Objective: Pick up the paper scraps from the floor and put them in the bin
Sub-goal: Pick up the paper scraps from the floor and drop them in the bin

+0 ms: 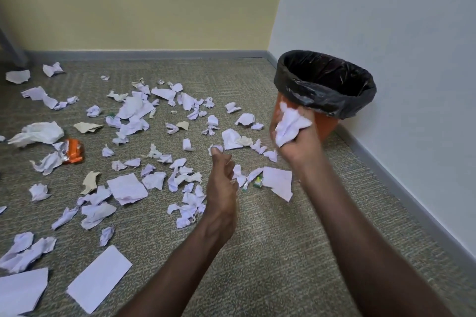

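Right hand grips a wad of paper just short of the bin, below its rim. Left hand hangs loosely curled, holding nothing we can make out. Scraps litter the carpet. Risk: letting go early drops the wad outside; we could also knock the bin.

Office corner: carpet, lined bin.

Far wall yellow, right wall white, grey baseboard along bottom, speckled grey-green carpet.
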### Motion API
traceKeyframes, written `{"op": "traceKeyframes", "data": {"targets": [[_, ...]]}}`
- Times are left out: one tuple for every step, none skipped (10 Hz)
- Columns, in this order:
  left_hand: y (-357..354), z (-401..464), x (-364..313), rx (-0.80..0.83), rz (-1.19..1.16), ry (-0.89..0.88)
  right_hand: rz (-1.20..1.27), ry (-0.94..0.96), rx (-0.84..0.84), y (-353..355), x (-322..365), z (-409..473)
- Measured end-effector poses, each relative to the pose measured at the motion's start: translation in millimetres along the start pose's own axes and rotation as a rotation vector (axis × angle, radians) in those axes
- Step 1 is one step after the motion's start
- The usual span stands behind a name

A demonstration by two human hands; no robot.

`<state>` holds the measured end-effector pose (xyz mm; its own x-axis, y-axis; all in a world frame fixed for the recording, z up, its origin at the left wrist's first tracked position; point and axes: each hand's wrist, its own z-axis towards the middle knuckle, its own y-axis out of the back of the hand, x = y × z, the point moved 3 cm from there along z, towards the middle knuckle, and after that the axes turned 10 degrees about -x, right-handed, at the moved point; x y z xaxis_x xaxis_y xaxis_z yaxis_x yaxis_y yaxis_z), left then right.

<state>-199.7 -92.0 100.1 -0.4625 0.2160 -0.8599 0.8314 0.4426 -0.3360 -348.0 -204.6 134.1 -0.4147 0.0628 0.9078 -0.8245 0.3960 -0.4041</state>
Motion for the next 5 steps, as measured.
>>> {"op": "traceKeyframes", "data": {"targets": [[6,9,-5,-0.014,-0.05,0.033,0.095,-0.202,0.163,-12,44,61],[12,14,-6,-0.011,-0.119,0.084,0.137,-0.148,0.061,-2,101,145],[12,17,-9,-0.017,-0.161,0.126,0.329,-0.177,-0.179,-26,140,135],[12,21,-12,-0.015,-0.185,0.144,0.541,-0.251,-0.349,-34,150,107],[18,27,-13,-0.025,-0.183,0.142,0.467,-0.262,-0.417,-32,149,114]]}}
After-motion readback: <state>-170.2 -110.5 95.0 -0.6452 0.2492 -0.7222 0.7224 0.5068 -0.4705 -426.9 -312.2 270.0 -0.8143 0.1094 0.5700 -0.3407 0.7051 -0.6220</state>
